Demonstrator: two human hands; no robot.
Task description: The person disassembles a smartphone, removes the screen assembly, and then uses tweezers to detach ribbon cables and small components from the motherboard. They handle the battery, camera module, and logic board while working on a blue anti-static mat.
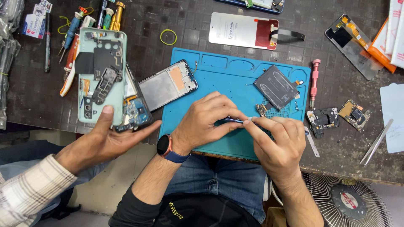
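My left hand (208, 120) and my right hand (277, 141) meet over the blue work mat (210, 75). Together they pinch a thin dark blue tool (234, 120) whose pale tip sits between my right fingertips. A smartwatch (165, 147) is on my left wrist. A small circuit part (261, 109) lies on the mat just above my right fingers. A black phone battery (275, 87) rests further back on the mat. At the left, another person's hand (103, 141) in a plaid sleeve holds opened phones (102, 75), with a phone frame (168, 84) beside them.
A pink screwdriver (314, 82) lies right of the mat. Circuit boards (323, 121) and metal tweezers (376, 142) are at the right. A phone screen panel (244, 30), a yellow rubber band (168, 37) and several tools (80, 25) sit at the back. A fan (349, 201) stands below the table edge.
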